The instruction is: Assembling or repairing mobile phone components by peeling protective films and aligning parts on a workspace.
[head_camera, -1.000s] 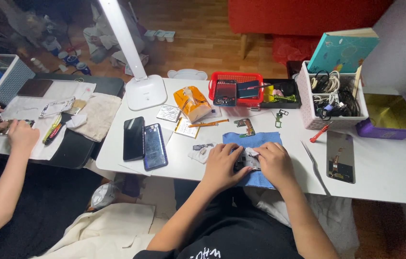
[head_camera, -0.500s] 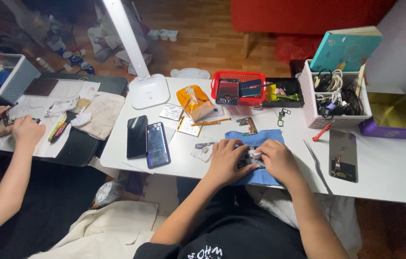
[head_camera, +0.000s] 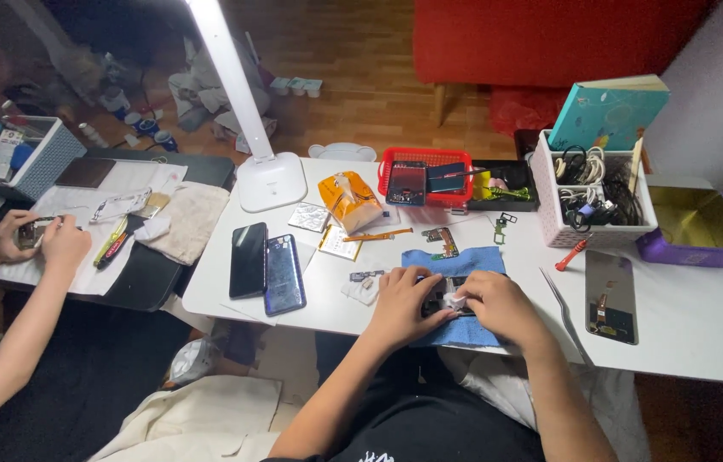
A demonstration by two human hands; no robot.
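Since the earlier frame my hands have barely shifted; both stay on the blue cloth [head_camera: 464, 265] at the desk [head_camera: 686, 325] edge. My forearms reach in from below, wrists bent. My left hand [head_camera: 401, 301] and right hand [head_camera: 498, 304] curl closed around the small dark phone part [head_camera: 440, 295], gripping it between the fingertips.

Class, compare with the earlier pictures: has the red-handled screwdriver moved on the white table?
No. The red-handled screwdriver lies as before, just below the white basket of cables, left of the purple tin.
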